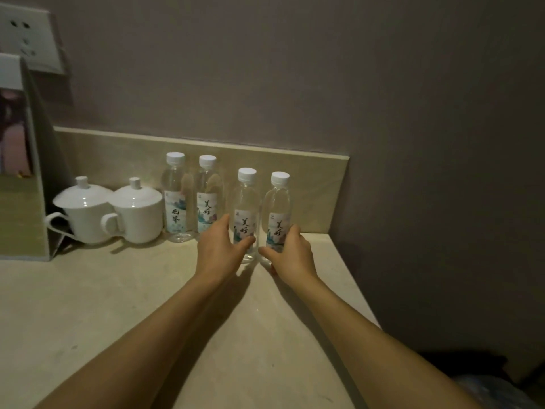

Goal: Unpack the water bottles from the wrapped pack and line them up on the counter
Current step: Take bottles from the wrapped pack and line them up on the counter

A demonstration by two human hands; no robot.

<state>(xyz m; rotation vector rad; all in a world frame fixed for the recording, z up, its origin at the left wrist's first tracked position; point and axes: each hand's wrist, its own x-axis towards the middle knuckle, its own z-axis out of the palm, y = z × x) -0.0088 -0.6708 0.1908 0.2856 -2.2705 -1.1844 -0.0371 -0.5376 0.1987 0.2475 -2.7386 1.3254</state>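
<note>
Several clear water bottles with white caps and printed labels stand upright on the beige counter [147,305]. Two of them, one bottle [176,196] and its neighbour [208,196], stand at the back by the splashback. My left hand [219,246] grips the lower part of a nearer bottle [245,202]. Beside it, my right hand [290,252] grips the lower part of the rightmost bottle [277,205]. Both held bottles rest on the counter, almost touching. No wrapped pack shows on the counter.
Two white lidded cups [85,212] [137,212] stand left of the bottles. A folded card stand [20,172] is at the far left under a wall socket [28,36]. The counter ends at the right [362,290] beside a wall. Crumpled clear plastic [486,391] lies low right.
</note>
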